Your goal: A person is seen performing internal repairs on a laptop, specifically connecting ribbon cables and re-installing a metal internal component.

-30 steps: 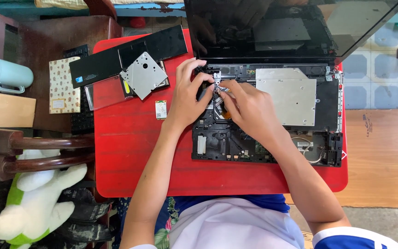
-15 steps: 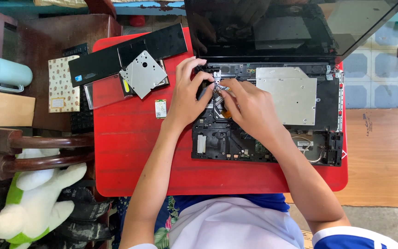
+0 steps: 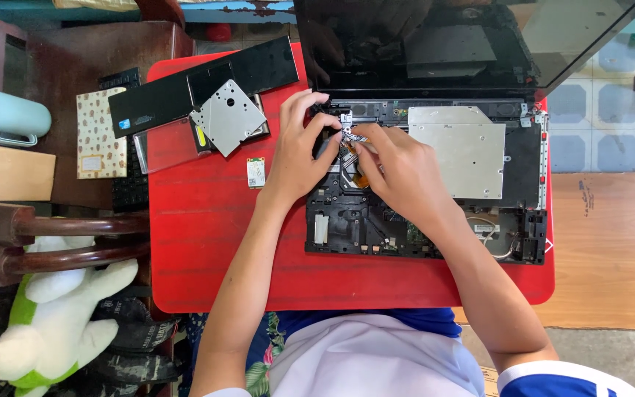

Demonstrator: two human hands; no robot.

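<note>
So from my feed, far left there's a pale blue mug (image 3: 7, 116) on the dark wood, a cardboard box (image 3: 5, 173) just below it, and a white and green plush toy (image 3: 56, 320) lower down. On the red table (image 3: 207, 250) sits a long black panel (image 3: 207, 84) with a silver drive caddy (image 3: 228, 117) lying on it, and a small wireless card (image 3: 256, 173) just beside my left hand (image 3: 299, 151).

That left hand rests on the upper left part of the opened laptop base (image 3: 376, 220), fingers curled down around the edge of a small metal bracket (image 3: 348, 131). My right hand (image 3: 398, 173) comes in from the other side, thumb and forefinger pinched closed on that bracket, so it sits right between both sets of fingertips. I can't tell whether the left fingers actually grip it. To the right is the silver optical drive (image 3: 468, 151), screen (image 3: 472, 37) tilted open above.
</note>
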